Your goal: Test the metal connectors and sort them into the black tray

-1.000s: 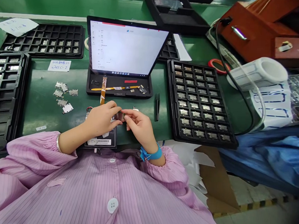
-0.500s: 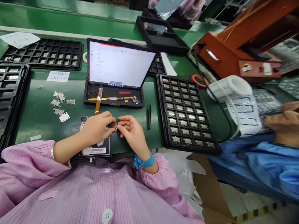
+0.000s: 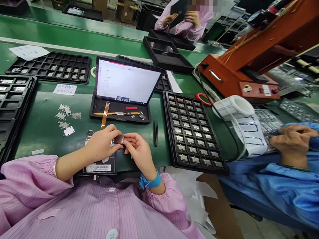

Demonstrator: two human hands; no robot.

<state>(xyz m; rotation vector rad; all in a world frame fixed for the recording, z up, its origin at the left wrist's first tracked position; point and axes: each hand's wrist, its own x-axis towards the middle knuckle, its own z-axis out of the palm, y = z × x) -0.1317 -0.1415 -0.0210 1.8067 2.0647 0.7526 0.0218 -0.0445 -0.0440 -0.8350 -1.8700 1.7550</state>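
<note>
A small silvery circuit board (image 3: 119, 140) is pinched between my two hands. My left hand (image 3: 102, 140) grips its left side, and my right hand (image 3: 138, 149) has thumb and fingertips on its right edge. Below my left hand lies a black panel with a barcode label (image 3: 99, 168), partly covered by the wrist. An orange flex cable (image 3: 105, 115) runs from behind my left hand up to the lit screen (image 3: 126, 81), which stands in a black case. Several small metal-shielded boards (image 3: 68, 130) lie loose to the left. Black tweezers (image 3: 155, 133) rest right of my right hand.
A black tray (image 3: 195, 130) filled with small boards lies at right, another tray (image 3: 8, 126) at left, a third (image 3: 52, 66) behind. A label roll (image 3: 233, 107) and an orange machine (image 3: 231, 75) stand farther right. A co-worker's hands (image 3: 293, 142) are at the right edge.
The view has shifted, so the bench appears slightly lower. The small board between my hands now shows more of its face. A co-worker opposite holds a dark tablet more upright.
</note>
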